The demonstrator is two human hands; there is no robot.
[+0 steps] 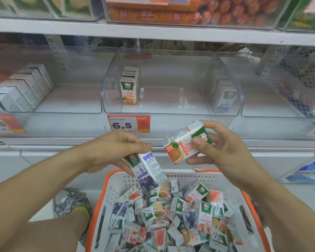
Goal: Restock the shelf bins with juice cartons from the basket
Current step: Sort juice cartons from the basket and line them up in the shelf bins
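At centre frame, the left hand (115,150) grasps a blueberry carton (148,171), long axis tilted, top toward upper left. The right hand (224,151) pinches an orange carton (185,144) lying slantwise, top toward upper right. Both are above the basket (105,190), below the clear bin (171,106).

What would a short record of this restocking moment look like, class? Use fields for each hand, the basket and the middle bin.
left hand: left hand grips a blueberry carton above the basket
right hand: right hand holds an orange carton, tilted
basket: orange-rimmed basket, heaped with mixed juice cartons
middle bin: clear bin holds one row of orange cartons at its left side
price tag: tag below the bin reads 6.5
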